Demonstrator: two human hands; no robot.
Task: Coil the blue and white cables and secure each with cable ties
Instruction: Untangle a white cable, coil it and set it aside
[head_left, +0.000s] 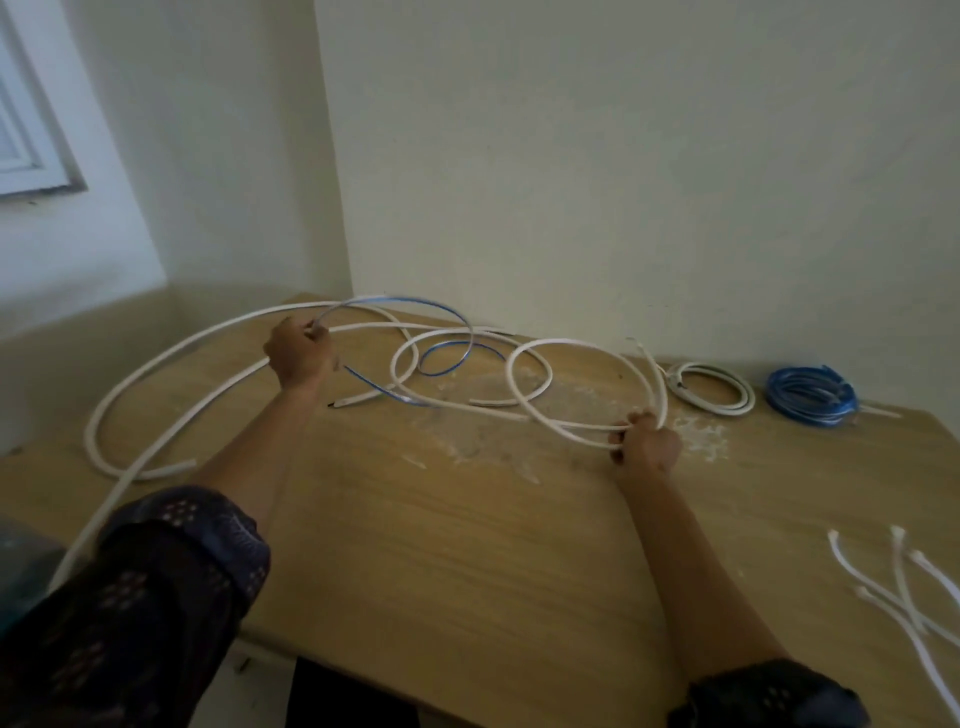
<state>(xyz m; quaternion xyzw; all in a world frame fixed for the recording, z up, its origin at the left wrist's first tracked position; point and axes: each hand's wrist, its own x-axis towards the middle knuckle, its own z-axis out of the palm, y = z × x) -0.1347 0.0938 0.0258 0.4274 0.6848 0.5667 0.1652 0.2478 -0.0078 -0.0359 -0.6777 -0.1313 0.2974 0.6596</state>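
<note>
Coiling white cable (566, 341): our right hand (647, 441) grips its loops, left hand (301, 353) pinches a bluish strand (415, 300); next, gather another loop.

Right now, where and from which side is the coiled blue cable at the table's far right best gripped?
Probably the near arc of the coiled blue cable, from above and in front: it lies flat on the wooden table with the wall close behind, so a grip round all turns there looks freest.
</note>
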